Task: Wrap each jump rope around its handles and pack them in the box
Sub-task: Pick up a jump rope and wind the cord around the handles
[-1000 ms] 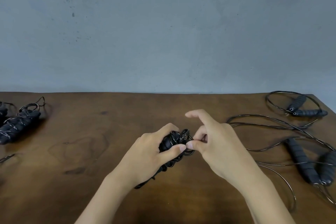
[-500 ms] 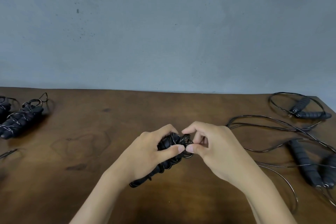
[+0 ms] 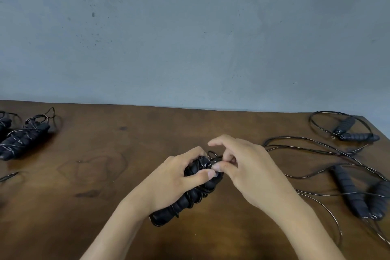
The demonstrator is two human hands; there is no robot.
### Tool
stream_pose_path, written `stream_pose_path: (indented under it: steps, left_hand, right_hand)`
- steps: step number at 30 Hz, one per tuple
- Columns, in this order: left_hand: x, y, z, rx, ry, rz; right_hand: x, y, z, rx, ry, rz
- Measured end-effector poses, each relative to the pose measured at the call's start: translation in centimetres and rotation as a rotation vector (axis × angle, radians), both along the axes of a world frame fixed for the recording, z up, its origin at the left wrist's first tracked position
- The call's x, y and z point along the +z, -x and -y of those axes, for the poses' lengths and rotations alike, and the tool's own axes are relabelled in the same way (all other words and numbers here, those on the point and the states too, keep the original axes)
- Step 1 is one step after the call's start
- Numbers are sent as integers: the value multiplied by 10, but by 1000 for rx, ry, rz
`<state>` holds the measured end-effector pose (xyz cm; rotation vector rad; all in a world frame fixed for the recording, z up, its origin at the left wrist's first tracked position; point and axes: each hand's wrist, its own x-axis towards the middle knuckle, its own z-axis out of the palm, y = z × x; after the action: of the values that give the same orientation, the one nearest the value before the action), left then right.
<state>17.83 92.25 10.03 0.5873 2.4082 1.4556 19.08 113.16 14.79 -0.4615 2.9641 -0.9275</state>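
Head view, item in work: your left hand (image 3: 175,177) grips the wrapped jump rope (image 3: 190,194) above the desk (image 3: 105,175), steadying it while your right hand (image 3: 247,171) pinches the loose end (image 3: 213,157), likely to tuck it. Wrapped bundles (image 3: 23,139) lie left; unwrapped ropes (image 3: 348,188) right. Grey wall (image 3: 190,38) behind. Box not seen.

Both forearms are bare, no sleeves showing above the left hand (image 3: 175,177) or the right hand (image 3: 251,167); short, plain fingernails.
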Motion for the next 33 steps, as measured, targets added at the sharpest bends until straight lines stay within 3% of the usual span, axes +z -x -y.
stream_pose_path:
  steps: [5,10,13,17,24,33]
  left_hand:
    - [3,-2,7,8,-60,30]
    - [0,-6,15,3,-113,76]
    - [-2,-7,16,0,-105,65]
    - [-4,-9,18,9,-123,52]
    - [-2,-12,20,82,-247,74]
    - [-2,-15,26,128,-315,104]
  right_hand:
    - [7,3,0,71,-211,19]
    - [15,18,-14,180,64,218]
    - [4,25,-1,97,238,217]
    - [-7,32,4,39,412,386]
    - [-30,40,9,-130,998,590]
    - [-47,48,19,-274,1190,643]
